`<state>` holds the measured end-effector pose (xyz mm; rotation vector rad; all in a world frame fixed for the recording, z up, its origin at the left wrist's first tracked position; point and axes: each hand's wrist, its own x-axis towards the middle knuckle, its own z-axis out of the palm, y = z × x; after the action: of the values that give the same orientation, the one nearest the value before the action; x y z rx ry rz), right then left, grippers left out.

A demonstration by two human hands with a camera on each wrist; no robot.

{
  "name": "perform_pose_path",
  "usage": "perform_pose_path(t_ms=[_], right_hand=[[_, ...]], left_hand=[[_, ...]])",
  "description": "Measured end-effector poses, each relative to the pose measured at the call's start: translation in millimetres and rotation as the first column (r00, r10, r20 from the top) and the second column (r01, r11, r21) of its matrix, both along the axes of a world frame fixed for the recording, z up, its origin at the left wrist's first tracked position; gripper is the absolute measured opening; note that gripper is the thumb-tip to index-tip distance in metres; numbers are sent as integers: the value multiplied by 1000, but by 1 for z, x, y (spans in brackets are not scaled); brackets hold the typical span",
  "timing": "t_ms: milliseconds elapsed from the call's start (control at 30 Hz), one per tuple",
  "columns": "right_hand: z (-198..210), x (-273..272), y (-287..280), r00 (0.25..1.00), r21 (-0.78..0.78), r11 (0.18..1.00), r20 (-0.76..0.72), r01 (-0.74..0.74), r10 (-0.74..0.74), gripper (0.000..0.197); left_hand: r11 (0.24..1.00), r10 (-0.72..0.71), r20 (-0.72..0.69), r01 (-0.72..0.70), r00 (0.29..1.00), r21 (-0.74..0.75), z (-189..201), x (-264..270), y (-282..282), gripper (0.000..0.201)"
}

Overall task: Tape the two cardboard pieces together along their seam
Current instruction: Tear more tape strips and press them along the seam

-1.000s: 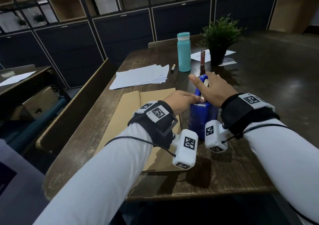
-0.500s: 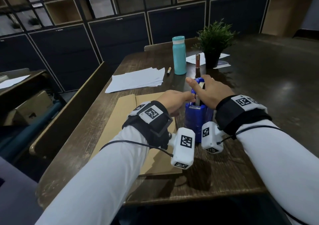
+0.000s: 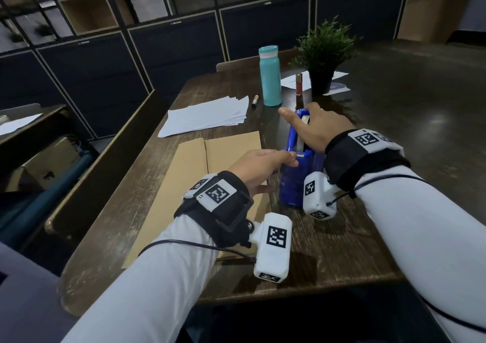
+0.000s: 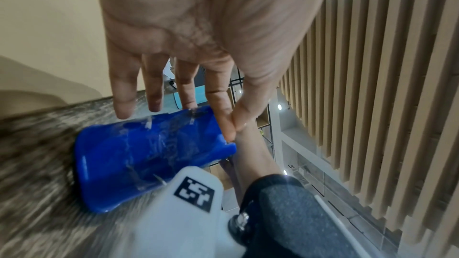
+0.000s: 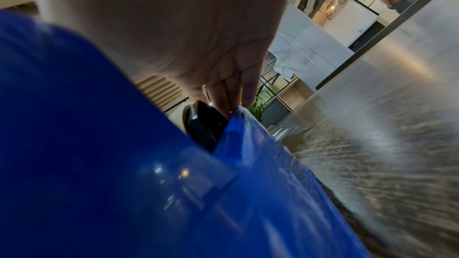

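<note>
dark wooden table (image 3: pixel 355 250), cardboard pieces (image 3: pixel 189 184), tape dispenser (image 3: pixel 295 184), papers (image 3: pixel 205 119), bottle (image 3: pixel 269 76)

The tape dispenser (image 3: pixel 297 174) is glossy blue plastic, perhaps filmed with clear tape scraps. The 2 cardboard pieces (image 3: pixel 207 177) look matt brown. The table (image 3: pixel 342 250) is dark, worn wood with a dull sheen; far left, the paper stack (image 3: pixel 207 115) is matt white.

In the head view I see the two cardboard pieces (image 3: pixel 207 174) lying side by side left of centre on the table (image 3: pixel 368 237), with the tape dispenser (image 3: pixel 297 174) just right of them at mid-frame. My left hand (image 3: pixel 259 167) sits at its near end and my right hand (image 3: pixel 319 129) on its top. Higher in the frame lie a paper stack (image 3: pixel 205 116), a pen (image 3: pixel 255 100), a bottle (image 3: pixel 269 76) and, rightmost, a potted plant (image 3: pixel 323 61).
</note>
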<state>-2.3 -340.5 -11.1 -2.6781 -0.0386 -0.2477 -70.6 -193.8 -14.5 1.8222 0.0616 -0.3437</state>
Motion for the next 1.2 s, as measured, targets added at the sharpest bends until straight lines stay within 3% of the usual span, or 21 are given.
perform_pose_path(t_ms=[267, 500, 667, 833, 933, 1133, 1200], right_hand=[[0, 2, 0, 1000, -2, 1000, -5, 6, -6, 95], [-1, 1, 1, 1000, -5, 1000, 10, 10, -10, 94], [0, 1, 1, 1000, -4, 1000, -4, 13, -13, 94], [8, -4, 1, 998, -2, 1000, -56, 1, -2, 91], [19, -11, 1, 998, 44, 998, -55, -35, 37, 75], [51, -40, 35, 941, -7, 973, 251, -231, 225, 26], [55, -48, 55, 917, 67, 939, 249, -337, 311, 20]], left_hand=[[997, 30, -28, -31, 999, -65, 0, -8, -3, 7], [1000, 0, 44, 0, 999, -16, -5, -8, -3, 9], [996, -60, 107, 53, 992, 69, -7, -2, 1, 19], [968, -221, 110, 204, 969, 145, 0, -4, 15, 19], [969, -228, 134, 211, 964, 132, 15, -6, 40, 21], [983, -125, 318, 74, 940, 167, 28, -10, 95, 20], [976, -131, 367, 54, 921, 213, 25, -13, 109, 19]])
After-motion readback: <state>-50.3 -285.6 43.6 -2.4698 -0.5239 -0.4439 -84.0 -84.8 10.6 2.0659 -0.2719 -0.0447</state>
